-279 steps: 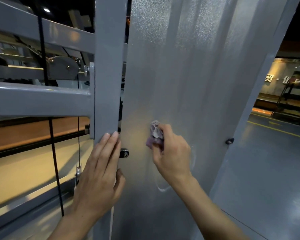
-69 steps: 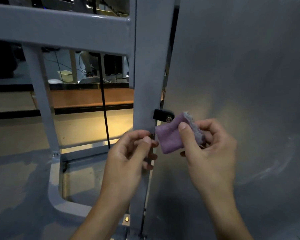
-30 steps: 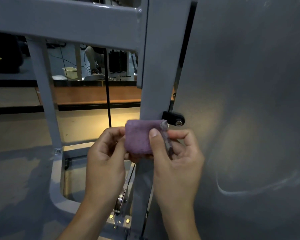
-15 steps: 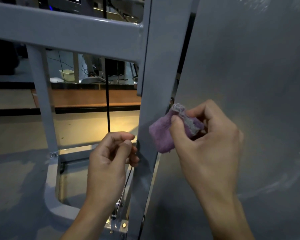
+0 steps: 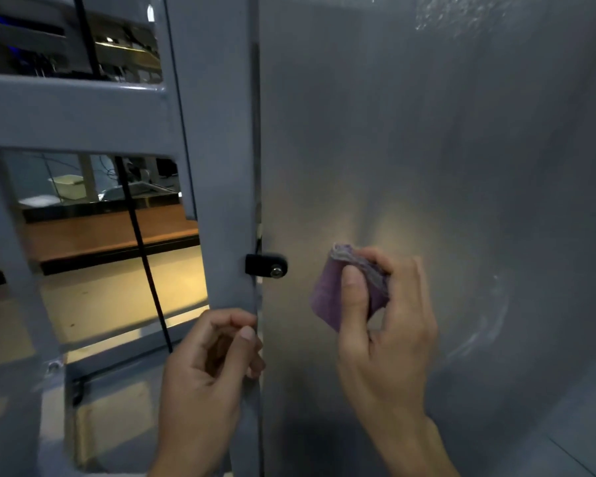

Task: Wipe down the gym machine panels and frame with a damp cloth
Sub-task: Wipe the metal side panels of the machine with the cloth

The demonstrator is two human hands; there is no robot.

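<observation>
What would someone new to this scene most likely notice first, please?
Most striking is the folded purple cloth, pinched by the right hand in front of the big grey panel at centre right. Left of it, a black bracket sits on the panel's edge by the frame upright, with the left hand loosely curled below.

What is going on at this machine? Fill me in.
A person is wiping down a gym machine. The right hand pinches a folded purple cloth in front of the large grey metal side panel, just right of a small black bracket with a silver bolt. The left hand hangs loosely curled and holds nothing, in front of the grey upright frame post. Faint curved streaks show on the panel to the right of the cloth.
</observation>
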